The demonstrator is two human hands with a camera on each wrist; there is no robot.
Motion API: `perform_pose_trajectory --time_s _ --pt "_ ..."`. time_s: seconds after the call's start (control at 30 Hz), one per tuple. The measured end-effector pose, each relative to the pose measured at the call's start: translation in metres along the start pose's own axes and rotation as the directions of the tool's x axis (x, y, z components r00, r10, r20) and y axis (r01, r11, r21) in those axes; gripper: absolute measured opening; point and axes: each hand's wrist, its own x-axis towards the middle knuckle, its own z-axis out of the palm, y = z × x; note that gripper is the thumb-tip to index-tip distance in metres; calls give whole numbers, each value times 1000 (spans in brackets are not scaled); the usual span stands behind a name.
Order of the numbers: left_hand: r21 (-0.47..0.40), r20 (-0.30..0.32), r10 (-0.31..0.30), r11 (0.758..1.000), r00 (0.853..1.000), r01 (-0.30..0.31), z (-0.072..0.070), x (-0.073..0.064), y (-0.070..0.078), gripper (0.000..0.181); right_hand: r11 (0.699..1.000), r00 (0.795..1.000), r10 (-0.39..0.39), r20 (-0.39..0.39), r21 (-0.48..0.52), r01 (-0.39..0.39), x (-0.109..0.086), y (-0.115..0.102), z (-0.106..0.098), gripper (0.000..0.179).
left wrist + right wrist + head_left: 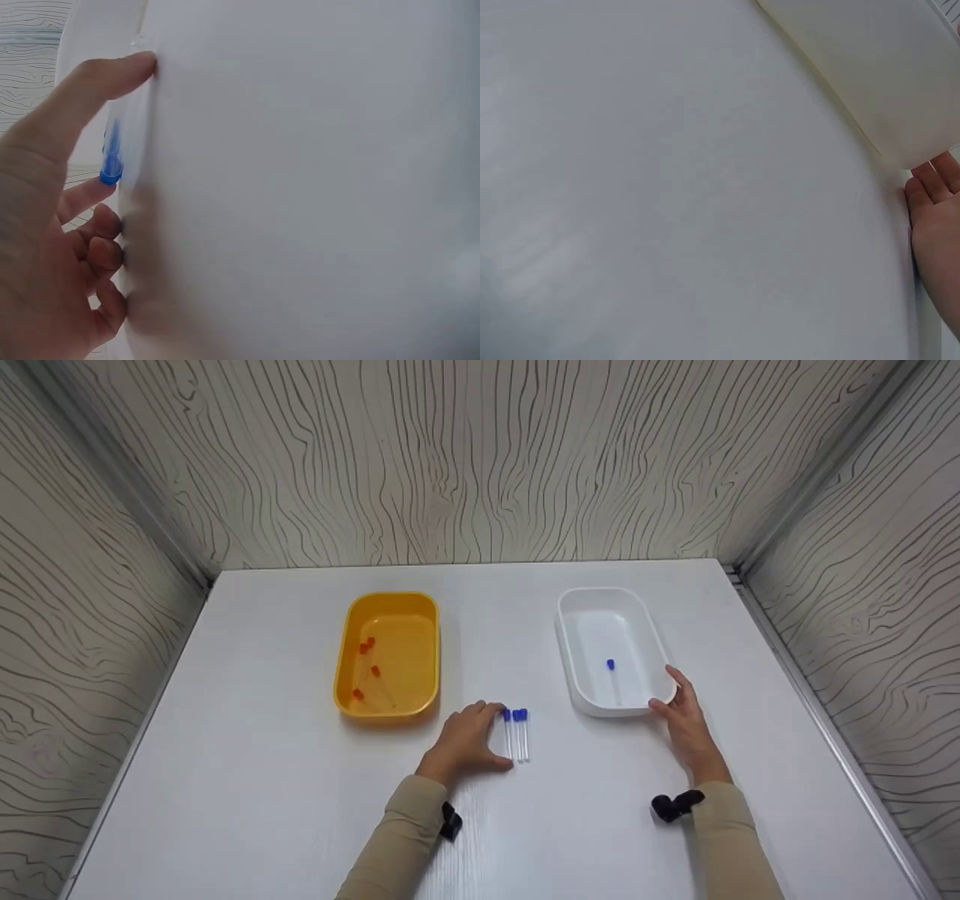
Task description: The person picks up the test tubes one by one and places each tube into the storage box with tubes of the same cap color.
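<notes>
My left hand (466, 741) spans the leftmost of three clear tubes with blue caps that lie side by side on the table. Its index fingertip is at the blue cap (111, 177) and its thumb (127, 75) at the other end, pinching the tube lengthwise. The other two tubes (521, 739) lie just to the right. With my right hand (686, 724) I grip the near right corner of a white tray (566, 660), thumb on the near rim and fingers along the side. Inside that tray lies one blue-capped tube (613, 679).
A yellow tray (339, 675) stands to the left, holding several clear tubes with red caps (376, 670). Wood-patterned panels (465, 457) enclose the white table (247, 780) at the back and both sides.
</notes>
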Motion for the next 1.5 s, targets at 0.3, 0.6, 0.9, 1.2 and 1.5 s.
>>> perform_pose_trajectory --time_s 0.3,0.6,0.9,1.2,1.5 --pt "-56 -20 39 998 999 -40 -5 -2 -3 89 998 999 37 -26 -42 -38 1 1 -1 78" --pt "-55 -28 51 997 998 -53 -14 0 3 91 995 995 95 -7 -35 -95 3 -2 0 65" --pt "-88 -20 62 994 998 -63 -23 9 24 91 992 994 113 8 53 -113 0 -4 0 59" --pt "-87 -26 85 992 996 -87 -27 22 44 92 994 995 98 19 44 -99 0 -5 -2 62" --pt "-58 -18 121 991 993 -121 -25 37 58 93 996 996 81 28 31 -82 -1 -5 -3 60"
